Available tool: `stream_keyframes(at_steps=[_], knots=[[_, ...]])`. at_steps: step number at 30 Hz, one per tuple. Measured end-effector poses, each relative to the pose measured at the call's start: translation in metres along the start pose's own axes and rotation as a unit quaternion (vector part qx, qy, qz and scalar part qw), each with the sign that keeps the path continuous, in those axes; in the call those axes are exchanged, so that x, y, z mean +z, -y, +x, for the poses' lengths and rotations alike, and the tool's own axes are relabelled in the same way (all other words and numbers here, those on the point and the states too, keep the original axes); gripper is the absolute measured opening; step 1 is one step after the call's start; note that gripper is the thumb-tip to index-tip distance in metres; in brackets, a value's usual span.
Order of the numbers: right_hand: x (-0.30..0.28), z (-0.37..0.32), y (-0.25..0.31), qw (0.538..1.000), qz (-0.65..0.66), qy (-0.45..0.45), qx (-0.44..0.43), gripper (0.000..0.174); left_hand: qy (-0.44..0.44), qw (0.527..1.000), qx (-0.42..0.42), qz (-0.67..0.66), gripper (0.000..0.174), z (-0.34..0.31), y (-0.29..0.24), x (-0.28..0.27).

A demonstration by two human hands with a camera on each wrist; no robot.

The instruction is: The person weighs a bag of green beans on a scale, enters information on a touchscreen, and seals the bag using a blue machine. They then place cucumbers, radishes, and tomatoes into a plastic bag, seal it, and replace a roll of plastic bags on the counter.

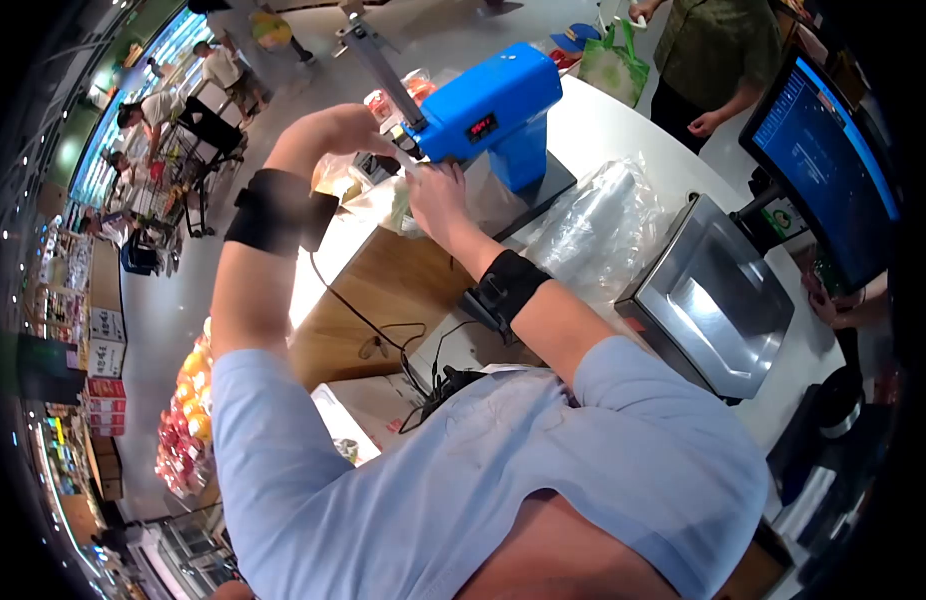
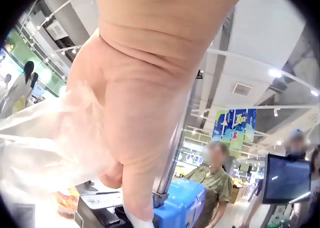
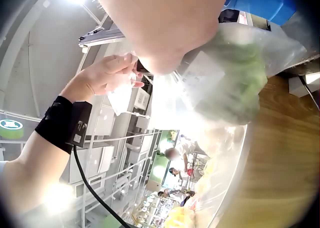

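Both hands meet close to a blue machine (image 1: 503,100) with a red digital display and an upright metal bar. My left hand (image 1: 333,135) is bent at the wrist and pinches thin, whitish plastic at its fingertips; in its own wrist view clear plastic (image 2: 50,138) spreads beside it. My right hand (image 1: 440,200) grips the upper part of a clear plastic bag (image 3: 232,83) holding something green and leafy, with a white label on it. The right fingers are largely hidden behind the back of the hand in the right wrist view.
Crumpled clear plastic bags (image 1: 608,225) lie on the white counter. A steel-topped scale (image 1: 718,300) and a monitor (image 1: 823,170) stand at the right. Across the counter is a person in olive clothing (image 1: 718,60) near a green bag (image 1: 615,68). Cables (image 1: 368,325) hang below.
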State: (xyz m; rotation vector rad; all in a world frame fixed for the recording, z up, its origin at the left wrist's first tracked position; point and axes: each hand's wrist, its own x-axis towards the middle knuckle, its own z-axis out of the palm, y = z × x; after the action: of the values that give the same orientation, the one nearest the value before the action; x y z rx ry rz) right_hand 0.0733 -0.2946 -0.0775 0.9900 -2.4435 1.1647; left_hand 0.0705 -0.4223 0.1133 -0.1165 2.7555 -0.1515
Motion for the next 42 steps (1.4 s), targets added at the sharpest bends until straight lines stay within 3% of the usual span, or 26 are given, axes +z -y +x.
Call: stream_keyframes(at_steps=[1, 2, 3, 5, 6, 9, 14, 19, 20, 21, 23, 25, 27, 29, 30, 31, 32, 33, 34, 35, 36, 38, 39, 40, 41, 42], knots=[[0.004, 0.004, -0.001, 1.0, -0.02, -0.021, -0.012, 0.017, 0.002, 1.0, 0.007, 0.007, 0.049, 0.003, 0.006, 0.002], [0.009, 0.012, -0.003, 0.989, -0.098, 0.098, -0.057, 0.017, -0.017, 0.999, 0.034, -0.008, 0.045, 0.005, 0.012, 0.006], [0.01, 0.013, 0.002, 0.962, -0.214, 0.141, -0.096, 0.016, -0.037, 0.997, 0.07, -0.023, 0.041, 0.011, 0.017, 0.008], [0.023, 0.015, -0.005, 0.989, -0.126, 0.049, -0.059, 0.036, -0.031, 0.984, 0.142, -0.106, 0.036, 0.014, 0.019, 0.01], [0.046, 0.018, -0.01, 0.99, -0.107, 0.073, -0.051, 0.04, -0.025, 0.975, 0.15, -0.165, 0.034, 0.013, 0.02, 0.011], [0.041, 0.024, 0.001, 0.994, 0.032, 0.094, 0.051, 0.026, 0.003, 0.95, 0.009, -0.311, 0.032, 0.016, 0.025, 0.022], [0.028, 0.031, 0.004, 0.979, 0.068, 0.167, 0.093, 0.032, 0.048, 0.937, 0.004, -0.346, 0.027, 0.025, 0.035, 0.02], [0.02, 0.029, 0.002, 0.978, 0.129, 0.139, 0.089, 0.028, 0.04, 0.925, 0.005, -0.379, 0.029, 0.025, 0.037, 0.025], [0.029, 0.024, -0.003, 0.992, 0.103, 0.071, 0.023, 0.024, 0.033, 0.92, 0.001, -0.391, 0.031, 0.021, 0.035, 0.028], [0.042, 0.018, -0.002, 0.998, -0.003, 0.066, -0.013, 0.023, -0.003, 0.939, 0.011, -0.344, 0.029, 0.019, 0.037, 0.034], [-0.003, 0.007, 0.008, 0.987, 0.05, 0.152, 0.03, 0.021, -0.097, 0.982, -0.013, -0.163, 0.028, -0.003, 0.014, 0.033], [-0.031, 0.004, 0.015, 0.976, 0.087, 0.194, 0.056, 0.021, -0.299, 0.949, 0.101, 0.001, 0.03, -0.019, -0.012, 0.04], [-0.044, -0.008, 0.016, 0.959, 0.115, 0.249, 0.077, 0.022, -0.284, 0.956, 0.058, 0.051, 0.032, -0.042, -0.051, 0.028], [-0.05, -0.025, 0.013, 0.983, 0.152, 0.101, 0.017, 0.023, -0.269, 0.961, 0.015, 0.066, 0.026, -0.064, -0.081, 0.014], [-0.048, -0.027, 0.002, 0.981, 0.172, 0.084, -0.013, 0.024, -0.295, 0.954, 0.047, -0.004, 0.023, -0.077, -0.092, 0.008], [-0.067, -0.029, -0.008, 0.974, 0.209, 0.088, 0.028, 0.024, -0.32, 0.941, 0.078, -0.074, 0.022, -0.084, -0.1, 0.007], [-0.094, -0.032, -0.02, 0.962, 0.245, 0.093, 0.07, 0.024, -0.441, 0.875, 0.166, -0.114, 0.018, -0.084, -0.104, 0.012], [-0.112, -0.028, -0.043, 0.99, 0.116, 0.08, -0.024, 0.023, -0.507, 0.812, 0.154, -0.244, 0.012, -0.087, -0.123, 0.018], [-0.12, -0.024, -0.071, 0.995, 0.084, 0.054, 0.015, 0.024, -0.533, 0.755, 0.107, -0.366, 0.013, -0.082, -0.122, 0.041], [-0.156, -0.02, -0.083, 0.952, 0.262, 0.062, 0.146, 0.026, -0.547, 0.684, 0.057, -0.48, 0.014, -0.073, -0.119, 0.075], [-0.175, -0.012, -0.107, 0.945, 0.248, 0.069, 0.203, 0.027, -0.522, 0.657, 0.016, -0.543, 0.016, -0.062, -0.134, 0.105], [-0.22, 0.011, -0.145, 0.976, 0.044, 0.045, 0.21, 0.024, -0.41, 0.806, 0.02, -0.427, 0.022, -0.023, -0.177, 0.144], [-0.22, 0.02, -0.193, 0.99, 0.007, 0.007, 0.143, 0.026, -0.208, 0.847, -0.029, -0.488, 0.023, -0.003, -0.203, 0.16], [-0.224, 0.028, -0.224, 0.989, -0.025, -0.038, 0.142, 0.028, -0.19, 0.893, 0.017, -0.408, 0.024, 0.024, -0.222, 0.187], [-0.229, 0.037, -0.249, 0.986, -0.08, -0.058, 0.135, 0.03, -0.187, 0.902, 0.019, -0.389, 0.028, 0.037, -0.242, 0.197], [-0.234, 0.046, -0.274, 0.979, -0.136, -0.079, 0.13, 0.032, -0.253, 0.909, 0.053, -0.328, 0.039, 0.067, -0.252, 0.231]])
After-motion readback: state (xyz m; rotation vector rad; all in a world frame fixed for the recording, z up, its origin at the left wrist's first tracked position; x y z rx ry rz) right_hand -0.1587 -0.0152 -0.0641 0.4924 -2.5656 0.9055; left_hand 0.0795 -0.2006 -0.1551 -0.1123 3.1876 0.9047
